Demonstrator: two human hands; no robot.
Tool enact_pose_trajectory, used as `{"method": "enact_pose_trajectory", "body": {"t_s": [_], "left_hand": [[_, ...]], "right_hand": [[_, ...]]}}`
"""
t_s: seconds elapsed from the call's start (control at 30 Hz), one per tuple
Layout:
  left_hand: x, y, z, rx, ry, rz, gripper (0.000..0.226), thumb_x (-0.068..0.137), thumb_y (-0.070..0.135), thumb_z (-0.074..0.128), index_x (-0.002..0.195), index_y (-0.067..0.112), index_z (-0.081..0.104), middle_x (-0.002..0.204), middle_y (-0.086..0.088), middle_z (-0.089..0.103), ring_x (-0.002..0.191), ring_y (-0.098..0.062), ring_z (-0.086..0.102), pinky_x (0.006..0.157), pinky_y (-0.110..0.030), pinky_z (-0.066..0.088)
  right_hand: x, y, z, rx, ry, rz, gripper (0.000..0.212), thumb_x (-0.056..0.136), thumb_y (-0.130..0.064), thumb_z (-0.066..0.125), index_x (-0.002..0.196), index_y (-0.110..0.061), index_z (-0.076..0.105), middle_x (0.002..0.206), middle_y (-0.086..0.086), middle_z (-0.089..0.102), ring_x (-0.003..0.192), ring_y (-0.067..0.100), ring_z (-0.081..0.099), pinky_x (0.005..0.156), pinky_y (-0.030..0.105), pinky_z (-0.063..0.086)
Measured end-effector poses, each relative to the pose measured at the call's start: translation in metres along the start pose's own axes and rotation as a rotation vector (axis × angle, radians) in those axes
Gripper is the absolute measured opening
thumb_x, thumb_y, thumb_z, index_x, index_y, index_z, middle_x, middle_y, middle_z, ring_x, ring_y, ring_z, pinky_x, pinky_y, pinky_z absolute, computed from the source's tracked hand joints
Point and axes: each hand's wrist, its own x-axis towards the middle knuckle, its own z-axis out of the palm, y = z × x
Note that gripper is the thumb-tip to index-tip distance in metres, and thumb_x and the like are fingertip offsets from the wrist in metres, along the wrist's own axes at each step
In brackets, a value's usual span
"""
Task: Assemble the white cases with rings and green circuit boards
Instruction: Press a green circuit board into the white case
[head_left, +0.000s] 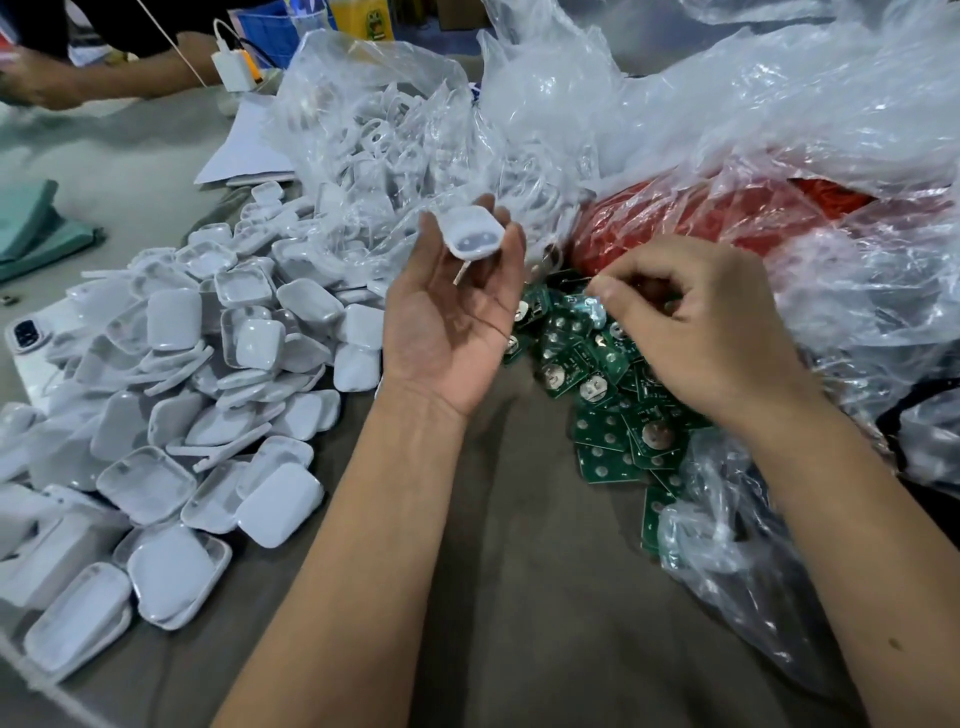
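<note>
My left hand (447, 322) is raised palm up and holds a white case half (471, 234) at its fingertips, hollow side toward me. My right hand (691, 322) hovers with curled fingers over the pile of green circuit boards (597, 384); its thumb and forefinger pinch something small that I cannot make out. A large heap of white case halves (208, 389) covers the table to the left. White rings (384, 140) fill a clear plastic bag behind the left hand.
A clear bag of red parts (727, 218) lies behind the boards, with crumpled plastic (753, 519) at right. Another person's arm (78, 78), a white charger (231, 65), paper (249, 150), a phone (26, 332) and green cloth (36, 228) sit at left.
</note>
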Motion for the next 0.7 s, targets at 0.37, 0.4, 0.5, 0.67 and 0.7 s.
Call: {"method": "enact_pose_trajectory", "body": {"t_s": [0.37, 0.4, 0.5, 0.67, 0.7], "left_hand": [[0.005, 0.000, -0.007, -0.021, -0.013, 0.039, 0.031, 0.099, 0.022, 0.063, 0.111, -0.007, 0.065, 0.108, -0.022, 0.070, 0.095, -0.038, 0.073, 0.093, -0.046, 0.060], [0.005, -0.001, -0.006, 0.000, -0.020, 0.038, 0.032, 0.095, 0.020, 0.065, 0.112, -0.007, 0.065, 0.107, -0.022, 0.071, 0.095, -0.038, 0.074, 0.098, -0.045, 0.057], [0.002, -0.004, -0.004, 0.043, -0.052, 0.024, 0.036, 0.089, 0.016, 0.067, 0.115, -0.008, 0.063, 0.107, -0.023, 0.073, 0.098, -0.039, 0.073, 0.103, -0.047, 0.053], [-0.001, -0.014, -0.005, 0.057, -0.089, -0.076, 0.037, 0.089, 0.012, 0.065, 0.118, -0.010, 0.064, 0.117, -0.027, 0.069, 0.104, -0.043, 0.071, 0.094, -0.050, 0.058], [-0.001, -0.017, -0.005, 0.083, -0.093, -0.089, 0.037, 0.090, 0.012, 0.063, 0.119, -0.010, 0.064, 0.119, -0.028, 0.068, 0.105, -0.042, 0.071, 0.094, -0.050, 0.058]], "right_hand": [[-0.003, -0.003, 0.007, -0.199, -0.354, -0.063, 0.024, 0.073, -0.044, 0.088, 0.092, -0.035, 0.077, 0.106, -0.011, 0.058, 0.107, 0.013, 0.043, 0.102, 0.029, 0.032], [-0.003, -0.004, 0.006, -0.171, -0.355, -0.053, 0.022, 0.073, -0.041, 0.090, 0.089, -0.036, 0.075, 0.103, -0.014, 0.060, 0.104, 0.011, 0.047, 0.099, 0.027, 0.035], [-0.003, -0.003, 0.002, 0.030, -0.280, 0.022, 0.018, 0.078, -0.026, 0.089, 0.084, -0.031, 0.072, 0.086, -0.016, 0.071, 0.082, -0.002, 0.065, 0.077, 0.013, 0.049], [0.001, 0.001, -0.013, 0.648, 0.030, 0.207, 0.009, 0.090, -0.013, 0.077, 0.096, -0.012, 0.071, 0.082, 0.003, 0.076, 0.059, 0.015, 0.068, 0.043, 0.019, 0.047], [0.001, 0.000, -0.016, 0.775, 0.074, 0.235, 0.008, 0.091, -0.009, 0.075, 0.098, -0.010, 0.071, 0.080, 0.004, 0.075, 0.056, 0.015, 0.065, 0.041, 0.019, 0.042]]}}
